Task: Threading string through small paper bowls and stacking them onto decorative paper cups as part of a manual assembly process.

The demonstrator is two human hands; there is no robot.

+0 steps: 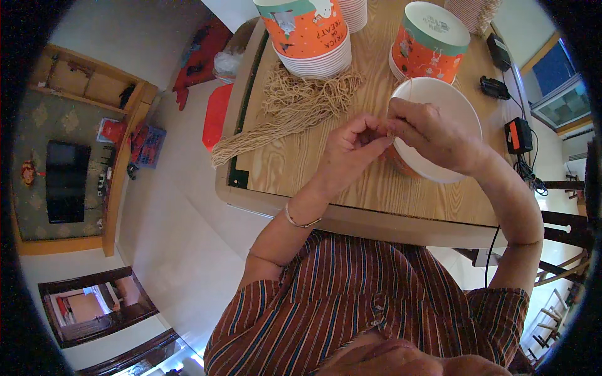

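Over the left rim of a white-lined paper bucket [461, 113], my two hands meet with their fingertips pinched together. My left hand [351, 153] is closed, thumb against forefinger, just outside the rim. My right hand [433, 135] pinches from above, its wrist across the bucket's opening. A small tan bit of cord shows between the fingertips, and a thin strand rises by the far rim; most of it is hidden by the fingers. The bucket's outside is orange. Left of my hands lies a loose bundle of tan cords [307, 103], its tail reaching the table's left edge.
A stack of orange and green printed paper buckets [307, 37] stands upside down behind the cords. Another upturned bucket [433, 41] is behind the open one. Black chargers [518, 135] with cables line the wooden table's [301, 175] right edge. A red stool [217, 116] stands left.
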